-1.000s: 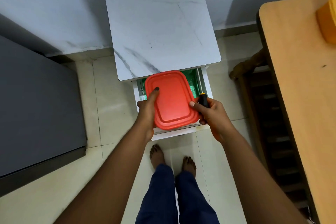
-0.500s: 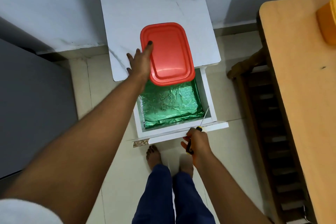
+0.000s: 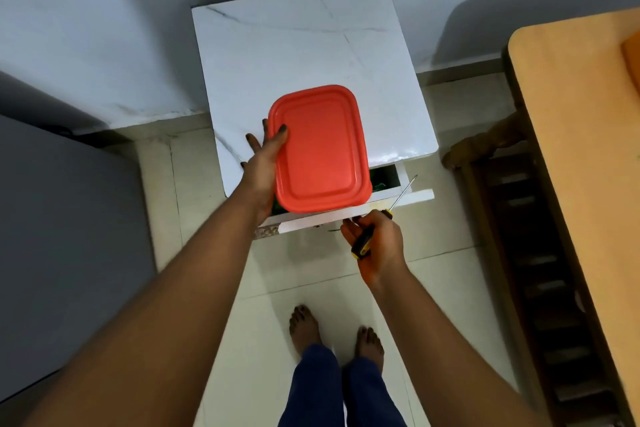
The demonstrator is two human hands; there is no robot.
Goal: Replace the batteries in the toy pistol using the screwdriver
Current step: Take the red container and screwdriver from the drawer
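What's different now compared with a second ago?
The left hand has lifted the red box out of the drawer, now pushed nearly closed. The right hand let go of the box. It still holds the screwdriver; the cabinet stayed put.

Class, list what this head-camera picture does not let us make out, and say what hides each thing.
- Contents of the red lidded box: its opaque lid covers them.
- Drawer interior: the box and the marble-patterned tabletop cover nearly all of it.
- Left hand fingers under the box: hidden by the box.
- Screwdriver tip type: too small; the right hand covers part of the handle.
- Orange object on the wooden table: cut off by the right edge.
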